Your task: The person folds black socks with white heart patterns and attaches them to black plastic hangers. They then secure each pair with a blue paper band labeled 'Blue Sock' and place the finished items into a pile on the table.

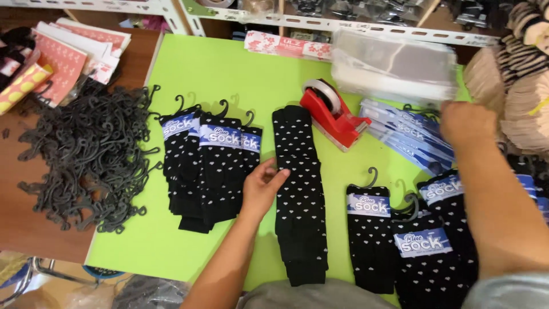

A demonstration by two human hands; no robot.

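Observation:
A long pair of black socks with small white dots point(300, 194) lies flat in the middle of the green table point(229, 68), with no label on it. My left hand point(262, 186) rests on its left edge, fingers together and touching the fabric. My right hand point(466, 123) reaches to the far right, over a fan of blue paper labels point(400, 129) and just under a stack of clear plastic bags point(394, 63); it is blurred and I cannot tell whether it grips anything.
A red tape dispenser point(331, 114) stands behind the sock. Labelled sock pairs on black hooks lie at left point(209, 166) and right point(412, 240). A heap of black plastic hooks point(86, 154) covers the brown table at left. Pink cards point(63, 54) lie beyond.

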